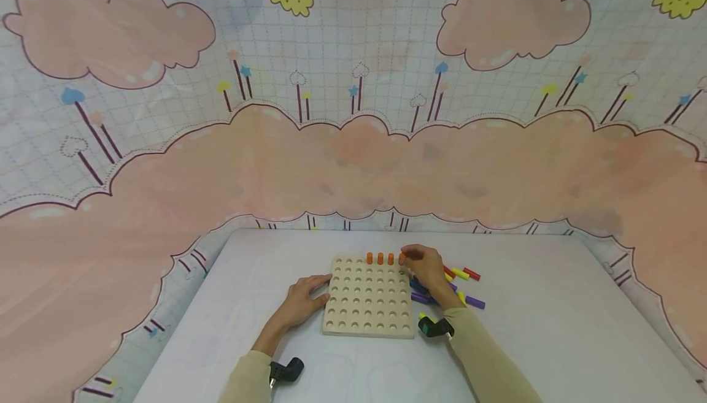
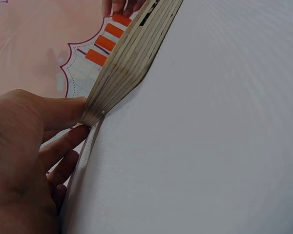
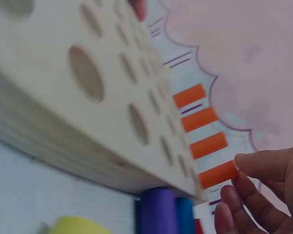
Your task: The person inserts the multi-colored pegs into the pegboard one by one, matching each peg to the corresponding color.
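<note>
Holding four pegs (image 1: pixel 380 259), the pegboard (image 1: pixel 361 319) touches spread left hand (image 1: pixel 300 302); right hand (image 1: pixel 428 268) pinches one.

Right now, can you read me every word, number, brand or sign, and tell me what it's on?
There are none I can read: no words, numbers or brands.
The pegboard, orange pegs and purple pegs show no readable writing.
The backdrop shows pictures, like clouds and stars, not letters.
Any marks on the black wrist devices are too small to read.
</note>
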Available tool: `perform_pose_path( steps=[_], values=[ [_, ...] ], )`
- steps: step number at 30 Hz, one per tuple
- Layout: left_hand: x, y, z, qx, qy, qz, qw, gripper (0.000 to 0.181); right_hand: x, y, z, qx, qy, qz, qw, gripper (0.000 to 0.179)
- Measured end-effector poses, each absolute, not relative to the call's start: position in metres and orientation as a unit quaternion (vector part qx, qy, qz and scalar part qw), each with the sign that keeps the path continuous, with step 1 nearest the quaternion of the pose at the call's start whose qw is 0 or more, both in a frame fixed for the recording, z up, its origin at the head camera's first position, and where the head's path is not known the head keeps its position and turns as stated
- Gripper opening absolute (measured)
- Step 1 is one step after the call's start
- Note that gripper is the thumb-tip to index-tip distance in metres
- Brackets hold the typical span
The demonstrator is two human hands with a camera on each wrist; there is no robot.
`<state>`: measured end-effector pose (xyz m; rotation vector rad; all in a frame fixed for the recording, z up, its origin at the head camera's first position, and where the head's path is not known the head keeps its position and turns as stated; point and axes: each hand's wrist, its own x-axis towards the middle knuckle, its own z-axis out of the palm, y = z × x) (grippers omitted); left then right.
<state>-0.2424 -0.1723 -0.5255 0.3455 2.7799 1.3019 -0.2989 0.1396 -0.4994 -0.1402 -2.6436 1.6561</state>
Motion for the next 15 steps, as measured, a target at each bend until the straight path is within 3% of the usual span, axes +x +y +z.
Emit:
perform_pose_path(
  steps=[15],
  values=[
    [-0.241, -0.172, -0.528, 0.112, 0.904, 0.412, 0.020, 0.046, -0.274, 0.155, -0.463, 0.003, -0.857, 0.511, 0.064, 0.025]
  ],
)
